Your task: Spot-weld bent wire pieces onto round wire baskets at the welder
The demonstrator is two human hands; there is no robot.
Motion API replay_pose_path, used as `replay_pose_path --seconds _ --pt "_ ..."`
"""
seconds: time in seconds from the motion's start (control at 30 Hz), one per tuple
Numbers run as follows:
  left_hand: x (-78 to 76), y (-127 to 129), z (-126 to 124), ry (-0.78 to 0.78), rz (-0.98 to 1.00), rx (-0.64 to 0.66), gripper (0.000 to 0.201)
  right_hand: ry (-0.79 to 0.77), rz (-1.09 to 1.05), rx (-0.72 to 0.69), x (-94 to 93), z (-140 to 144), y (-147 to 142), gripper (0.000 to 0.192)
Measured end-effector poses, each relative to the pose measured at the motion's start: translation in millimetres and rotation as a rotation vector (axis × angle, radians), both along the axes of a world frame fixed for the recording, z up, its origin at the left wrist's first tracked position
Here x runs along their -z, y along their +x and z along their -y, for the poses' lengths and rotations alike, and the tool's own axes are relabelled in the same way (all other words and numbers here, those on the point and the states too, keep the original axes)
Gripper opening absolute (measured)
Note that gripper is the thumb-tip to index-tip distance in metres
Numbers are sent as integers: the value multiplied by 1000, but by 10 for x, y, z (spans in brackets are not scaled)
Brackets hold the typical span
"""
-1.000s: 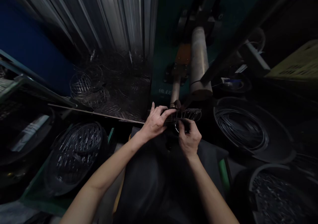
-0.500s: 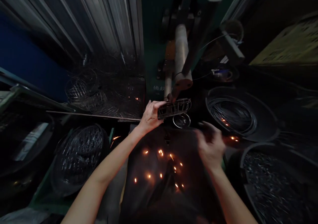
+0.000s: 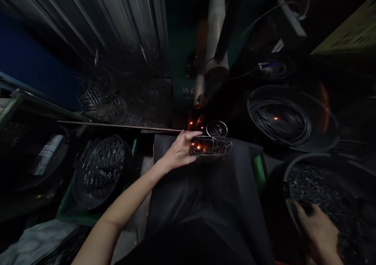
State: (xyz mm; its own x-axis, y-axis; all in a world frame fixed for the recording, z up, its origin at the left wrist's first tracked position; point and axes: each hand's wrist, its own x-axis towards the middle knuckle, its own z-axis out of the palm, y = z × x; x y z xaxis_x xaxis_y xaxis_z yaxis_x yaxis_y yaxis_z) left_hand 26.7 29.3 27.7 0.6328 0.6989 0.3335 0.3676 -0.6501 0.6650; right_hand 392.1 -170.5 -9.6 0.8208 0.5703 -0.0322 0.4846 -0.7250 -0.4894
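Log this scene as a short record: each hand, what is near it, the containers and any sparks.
Left hand: holding one end of a wire frame
Wire ring: just beyond the frame; whether joined, cannot tell
Right hand: blurred, at the black bin; grip cannot be told
Bin contents: small dark pieces
Tub: holds coiled wire
Sparks: orange, at the frame and over the coil
Lap: dark cloth
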Motion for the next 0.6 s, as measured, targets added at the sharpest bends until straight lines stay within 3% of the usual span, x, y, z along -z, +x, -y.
replay_pose_path --seconds 0.1,0.23,0.37,0.47,0.6 --pt "35 24 51 27 -14 -11 70 69 47 84 43 -53 -39 45" --pt "93 76 190 80 -35 -53 68 182 -82 -167 -181 -331 -590 49" --pt "152 96 348 86 -87 -254 70 322 -188 -408 -370 -587 -1292 39" --pt "224 85 486 139 -75 -314 65 374 -213 -533 -379 -643 -1611 28" --pt "374 95 766 306 -34 -290 51 352 -210 -581 -270 -499 -1734 22"
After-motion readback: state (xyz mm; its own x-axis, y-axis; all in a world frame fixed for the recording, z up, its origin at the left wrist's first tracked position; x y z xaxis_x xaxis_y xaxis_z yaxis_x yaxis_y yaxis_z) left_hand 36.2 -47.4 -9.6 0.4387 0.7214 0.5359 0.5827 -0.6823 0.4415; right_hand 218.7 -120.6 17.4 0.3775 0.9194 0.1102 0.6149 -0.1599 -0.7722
